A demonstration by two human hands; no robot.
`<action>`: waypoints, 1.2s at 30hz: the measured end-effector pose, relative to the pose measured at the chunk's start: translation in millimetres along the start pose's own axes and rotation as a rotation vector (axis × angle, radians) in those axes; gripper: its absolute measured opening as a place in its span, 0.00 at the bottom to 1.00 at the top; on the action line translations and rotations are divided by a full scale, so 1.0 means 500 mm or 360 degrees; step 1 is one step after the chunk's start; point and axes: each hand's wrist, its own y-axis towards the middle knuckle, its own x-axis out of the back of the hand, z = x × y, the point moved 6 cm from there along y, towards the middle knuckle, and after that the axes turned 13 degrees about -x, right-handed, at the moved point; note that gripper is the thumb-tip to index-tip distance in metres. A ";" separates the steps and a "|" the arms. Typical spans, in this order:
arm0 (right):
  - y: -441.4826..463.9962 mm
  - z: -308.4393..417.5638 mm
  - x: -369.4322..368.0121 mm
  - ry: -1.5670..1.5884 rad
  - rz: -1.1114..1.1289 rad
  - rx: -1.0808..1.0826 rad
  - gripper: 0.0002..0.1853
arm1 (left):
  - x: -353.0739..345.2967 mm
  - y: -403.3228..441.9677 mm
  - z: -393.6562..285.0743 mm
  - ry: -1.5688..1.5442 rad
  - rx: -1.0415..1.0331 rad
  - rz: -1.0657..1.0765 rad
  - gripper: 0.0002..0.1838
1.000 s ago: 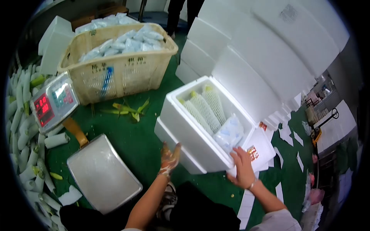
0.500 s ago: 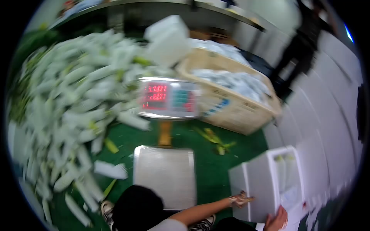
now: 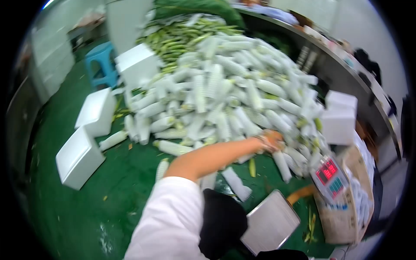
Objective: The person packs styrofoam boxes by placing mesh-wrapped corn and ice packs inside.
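My left hand (image 3: 273,141) reaches out on a bare forearm from a white sleeve, at the front right part of a big pile of corn ears in white foam net sleeves (image 3: 221,82). It touches or hovers just over the pile. Its fingers are blurred, so I cannot tell whether they grip an ear. One netted ear (image 3: 282,167) lies just below the hand. On the floor between the pile and my dark-clad knee is another loose white net sleeve or netted ear (image 3: 236,183). My right hand is out of view.
A platform scale (image 3: 272,222) with a lit red display (image 3: 327,172) stands at right, beside a large tan bin (image 3: 340,221). White foam boxes (image 3: 80,158) sit at left near a blue stool (image 3: 102,65). Unsleeved green ears (image 3: 182,39) lie behind. A long counter (image 3: 346,65) runs at right.
The view has swung left, from the white boxes at right to the corn pile. My left hand has left the foam box and reached the pile; my right hand has gone out of view.
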 end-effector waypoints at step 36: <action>-0.236 0.566 -0.279 -0.0020 0.1150 0.1555 0.26 | 0.296 -0.451 -0.407 0.0465 -0.0472 -0.0161 0.18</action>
